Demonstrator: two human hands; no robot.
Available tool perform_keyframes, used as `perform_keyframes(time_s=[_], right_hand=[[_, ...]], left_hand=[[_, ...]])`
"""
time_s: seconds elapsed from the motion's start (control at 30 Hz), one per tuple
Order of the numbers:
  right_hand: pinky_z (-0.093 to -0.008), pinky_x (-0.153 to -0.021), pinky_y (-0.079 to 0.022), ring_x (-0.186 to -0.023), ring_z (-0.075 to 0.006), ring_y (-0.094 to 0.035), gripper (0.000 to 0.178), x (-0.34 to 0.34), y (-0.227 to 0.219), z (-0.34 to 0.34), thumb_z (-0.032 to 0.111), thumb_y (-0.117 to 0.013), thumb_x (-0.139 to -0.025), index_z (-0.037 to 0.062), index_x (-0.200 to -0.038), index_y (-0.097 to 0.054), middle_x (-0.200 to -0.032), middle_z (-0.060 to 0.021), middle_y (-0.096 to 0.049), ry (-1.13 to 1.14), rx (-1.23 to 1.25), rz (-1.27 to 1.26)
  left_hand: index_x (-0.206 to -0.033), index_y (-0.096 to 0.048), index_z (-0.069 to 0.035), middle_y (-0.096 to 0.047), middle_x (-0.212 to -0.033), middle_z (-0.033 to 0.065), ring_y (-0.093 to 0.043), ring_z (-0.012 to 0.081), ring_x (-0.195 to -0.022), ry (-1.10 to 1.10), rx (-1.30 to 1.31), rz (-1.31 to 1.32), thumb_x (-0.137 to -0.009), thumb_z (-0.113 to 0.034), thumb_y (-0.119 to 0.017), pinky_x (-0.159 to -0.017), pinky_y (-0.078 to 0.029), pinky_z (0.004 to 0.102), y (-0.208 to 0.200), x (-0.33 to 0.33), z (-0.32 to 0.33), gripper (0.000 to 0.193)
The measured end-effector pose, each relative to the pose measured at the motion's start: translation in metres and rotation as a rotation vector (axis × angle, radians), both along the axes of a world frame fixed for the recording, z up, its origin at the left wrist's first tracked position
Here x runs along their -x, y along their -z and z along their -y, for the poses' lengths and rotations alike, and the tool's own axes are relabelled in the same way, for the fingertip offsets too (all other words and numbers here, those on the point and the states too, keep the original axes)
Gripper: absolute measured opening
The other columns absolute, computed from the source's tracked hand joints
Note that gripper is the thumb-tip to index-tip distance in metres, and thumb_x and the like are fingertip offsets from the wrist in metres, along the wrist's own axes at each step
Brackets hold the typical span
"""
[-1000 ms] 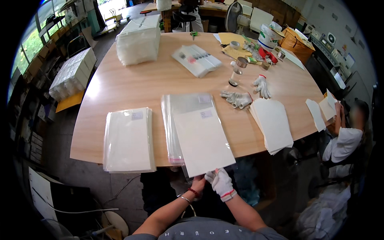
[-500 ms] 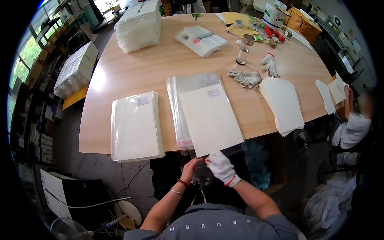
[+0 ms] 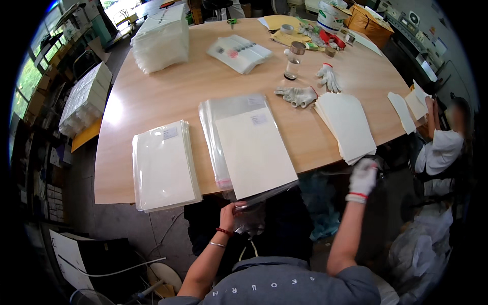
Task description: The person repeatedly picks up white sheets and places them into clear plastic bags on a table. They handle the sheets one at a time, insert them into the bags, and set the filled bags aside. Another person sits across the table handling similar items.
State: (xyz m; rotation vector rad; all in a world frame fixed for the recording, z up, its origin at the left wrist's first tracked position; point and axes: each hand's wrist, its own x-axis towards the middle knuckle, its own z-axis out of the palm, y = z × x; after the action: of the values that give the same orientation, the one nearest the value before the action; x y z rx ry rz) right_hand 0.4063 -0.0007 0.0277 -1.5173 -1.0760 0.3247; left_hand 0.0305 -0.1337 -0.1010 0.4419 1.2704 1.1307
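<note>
My bare left hand [image 3: 233,213], with a bracelet and bangle on the wrist, pinches the open near edge of a clear plastic bag [image 3: 274,190] at the table's front. A cream-white sheet [image 3: 256,157] with a small label near its top lies in that bag, over a pile of clear bags [image 3: 217,147]. My right hand [image 3: 364,178], in a white knitted glove with a red cuff, is at the near end of a fanned stack of white sheets [image 3: 348,124]. Its fingers are blurred, so whether they grip a sheet is unclear.
A stack of bagged sheets [image 3: 165,168] overhangs the front edge at left. Two loose gloves [image 3: 296,96] and a glass bottle [image 3: 292,66] stand beyond. Wrapped bundles [image 3: 161,40] sit at the back left. Another person [image 3: 439,137] handles paper at the right.
My right hand has left the bag's edge and swung right to the stack of white sheets. My left hand stays at the bag. The view has shifted slightly.
</note>
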Motion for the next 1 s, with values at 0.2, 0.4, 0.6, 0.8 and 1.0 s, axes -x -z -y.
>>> perform_keyframes(time_s=[0.2,0.4,0.6,0.8,1.0], right_hand=[[-0.0382,-0.07,-0.049,-0.081,-0.0325,-0.061,0.025,-0.055,0.088,0.051,0.02,-0.051,-0.076,0.0052,-0.091,-0.065,-0.089,-0.018,-0.063,-0.931,1.241,1.234],[-0.0344,-0.064,-0.048,-0.076,-0.0288,-0.058,0.015,0.056,0.076,0.029,0.002,-0.06,-0.075,0.0031,-0.09,-0.058,-0.086,-0.0118,-0.056,-0.791,0.134,0.551],[-0.0286,-0.062,-0.048,-0.068,-0.0236,-0.059,0.004,0.073,0.046,-0.013,0.002,-0.061,-0.071,0.0033,-0.075,-0.06,-0.072,-0.0102,-0.06,-1.181,0.436,0.128],[-0.0397,-0.06,-0.048,-0.066,-0.0314,-0.06,0.021,0.096,0.051,-0.016,0.025,-0.055,-0.079,0.0064,-0.071,-0.058,-0.069,-0.0139,-0.06,-0.844,0.373,0.775],[-0.0374,-0.051,-0.047,-0.052,-0.0266,-0.058,0.025,0.112,0.055,0.0,0.026,-0.055,-0.083,0.0043,-0.07,-0.055,-0.063,-0.0129,-0.059,-0.551,0.491,0.831]], left_hand=[[-0.102,-0.06,-0.001,-0.06,-0.094,0.0105,-0.057,0.0211,-0.083,-0.036,-0.369,-0.61,-0.088,-0.015,-0.048,-0.076,-0.044,0.0307,-0.003,0.019,0.007,0.022],[-0.109,-0.06,-0.015,-0.046,-0.121,0.0104,-0.044,0.0291,-0.109,0.108,-0.694,-1.684,-0.066,-0.012,-0.071,-0.089,-0.038,0.0402,-0.023,0.02,-0.007,0.044],[-0.078,-0.059,-0.012,-0.059,-0.084,0.0018,-0.056,0.0201,-0.082,0.396,-1.034,-1.533,-0.07,-0.017,-0.07,-0.071,-0.043,0.0336,-0.051,0.027,-0.03,0.014],[-0.07,-0.057,-0.006,-0.057,-0.062,0.0098,-0.057,0.028,-0.057,0.248,-0.613,-1.454,-0.078,-0.021,-0.065,-0.053,-0.044,0.0359,-0.039,0.026,-0.041,0.019],[-0.075,-0.06,-0.002,-0.058,-0.06,0.0079,-0.06,0.0201,-0.056,0.025,-0.027,-0.82,-0.089,-0.031,-0.053,-0.049,-0.045,0.0298,-0.024,0.026,-0.026,0.033]])
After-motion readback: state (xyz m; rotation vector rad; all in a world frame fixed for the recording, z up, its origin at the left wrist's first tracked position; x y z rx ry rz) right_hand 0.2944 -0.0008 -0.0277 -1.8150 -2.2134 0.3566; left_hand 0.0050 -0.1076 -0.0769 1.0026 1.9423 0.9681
